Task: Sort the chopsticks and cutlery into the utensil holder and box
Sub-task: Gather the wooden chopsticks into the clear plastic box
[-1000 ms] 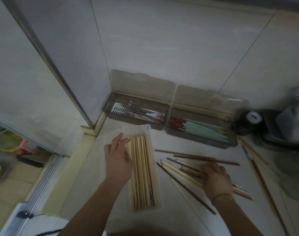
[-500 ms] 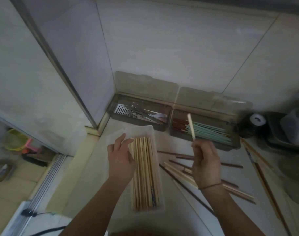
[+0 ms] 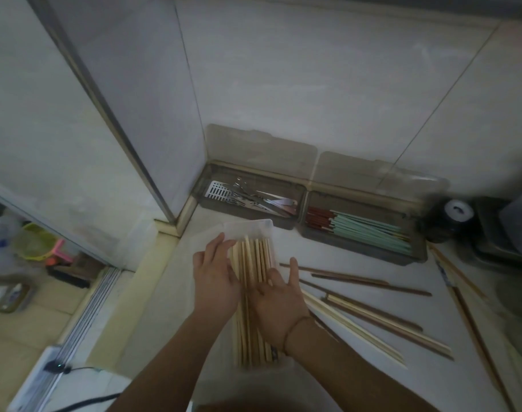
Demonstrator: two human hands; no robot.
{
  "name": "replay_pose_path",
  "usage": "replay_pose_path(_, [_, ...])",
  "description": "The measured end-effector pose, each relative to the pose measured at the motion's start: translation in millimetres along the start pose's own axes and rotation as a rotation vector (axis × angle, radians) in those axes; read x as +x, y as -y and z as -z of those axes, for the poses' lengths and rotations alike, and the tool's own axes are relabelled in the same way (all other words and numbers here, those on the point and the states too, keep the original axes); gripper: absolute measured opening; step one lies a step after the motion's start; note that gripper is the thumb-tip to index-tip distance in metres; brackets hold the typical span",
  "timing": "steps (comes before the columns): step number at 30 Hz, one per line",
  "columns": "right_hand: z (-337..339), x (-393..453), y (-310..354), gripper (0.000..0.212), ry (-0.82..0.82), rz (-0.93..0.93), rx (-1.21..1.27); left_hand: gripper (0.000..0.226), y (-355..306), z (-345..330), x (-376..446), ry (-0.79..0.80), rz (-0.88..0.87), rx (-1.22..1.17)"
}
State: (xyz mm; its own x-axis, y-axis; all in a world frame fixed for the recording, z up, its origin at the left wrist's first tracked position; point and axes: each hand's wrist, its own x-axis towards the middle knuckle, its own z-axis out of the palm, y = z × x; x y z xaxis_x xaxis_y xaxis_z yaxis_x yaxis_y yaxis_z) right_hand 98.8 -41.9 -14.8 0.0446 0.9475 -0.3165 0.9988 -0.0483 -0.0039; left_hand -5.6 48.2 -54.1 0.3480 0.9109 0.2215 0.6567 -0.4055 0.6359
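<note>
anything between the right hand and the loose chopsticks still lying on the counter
Nothing visible. The loose chopsticks lie on bare counter just right of the right hand, which rests on the pale chopsticks in the clear box beside the left hand.

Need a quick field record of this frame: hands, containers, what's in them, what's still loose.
left hand: open, resting on the pale chopsticks at the left edge of the clear box
right hand: open, fingers spread flat on the pale chopsticks
clear box: on the counter, holds the pale chopsticks
left tray: against the wall, lid up, holds metal cutlery
right tray: lid up, holds green and red chopsticks
loose chopsticks: dark and pale, scattered on the counter right of the box
</note>
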Motion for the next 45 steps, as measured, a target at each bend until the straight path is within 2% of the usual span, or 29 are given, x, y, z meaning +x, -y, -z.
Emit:
replay_pose_path(3, [-2.8, -4.3, -1.4, 0.029, -0.042, 0.042, 0.024, 0.047, 0.2, -1.0, -0.8, -0.010, -0.011, -0.013])
replay_pose_path(7, [-23.3, -23.5, -23.9, 0.027, -0.451, 0.109, 0.500, 0.043, 0.7, -0.7, -0.8, -0.014, -0.018, -0.001])
replay_pose_path(9, [-41.0, -41.1, -49.0, 0.022, -0.635, -0.015, 0.549, 0.045, -0.6, -0.6, -0.4, -0.006, 0.008, -0.005])
replay_pose_path(11, [-61.4, -62.3, -79.4, 0.023, -0.701, -0.224, 0.485, 0.047, -0.4, -1.1, -0.5, -0.008, 0.015, -0.013])
replay_pose_path(15, [-93.9, -104.3, -123.3, 0.034, -0.564, -0.558, 0.366, 0.046, 1.1, -2.4, -0.4, 0.000, 0.014, -0.019])
replay_pose_path(19, [-108.2, -122.3, -138.5, 0.040, -0.372, -0.629, 0.263, 0.046, 1.1, -2.5, 0.0, 0.005, 0.016, -0.017])
replay_pose_path(21, [-107.6, -121.5, -139.2, 0.034, -0.315, -0.651, 0.273, 0.045, 1.3, -1.8, -0.2, 0.005, 0.010, -0.016])
replay_pose_path(23, [-104.6, -118.4, -138.0, 0.015, -0.287, -0.687, 0.297, 0.045, 0.6, -1.0, -0.4, 0.008, 0.010, -0.005])
replay_pose_path(24, [-102.9, -116.4, -138.6, 0.013, -0.271, -0.702, 0.318, 0.045, 0.1, -0.8, -0.3, 0.010, 0.015, 0.003])
replay_pose_path(26, [-96.5, -112.9, -141.0, 0.021, -0.188, -0.715, 0.355, 0.045, -0.8, -0.6, 0.1, 0.009, 0.028, 0.011])
replay_pose_path(29, [-84.1, -107.9, -142.8, 0.013, -0.055, -0.700, 0.377, 0.045, -0.2, -1.0, 0.4, 0.001, 0.015, 0.011])
replay_pose_path(34, [-78.7, -98.0, -144.2, 0.019, 0.115, -0.637, 0.329, 0.047, -1.4, -0.2, 0.3, -0.003, 0.007, 0.013])
replay_pose_path(36, [-70.5, -93.2, -144.6, 0.012, 0.172, -0.639, 0.334, 0.047, -1.3, -0.2, 0.2, -0.006, -0.001, 0.009])
replay_pose_path(38, [-60.9, -87.7, -147.0, 0.008, 0.215, -0.640, 0.318, 0.047, -0.5, -0.8, 0.1, -0.004, -0.011, 0.004])
replay_pose_path(41, [-50.0, -80.8, -150.4, 0.030, 0.285, -0.616, 0.333, 0.047, 1.4, -1.6, -0.1, -0.018, -0.027, -0.003])
replay_pose_path(45, [-29.6, -80.1, -143.2, 0.018, 0.318, -0.546, 0.367, 0.048, -0.6, 0.2, -0.5, 0.008, 0.016, 0.006])
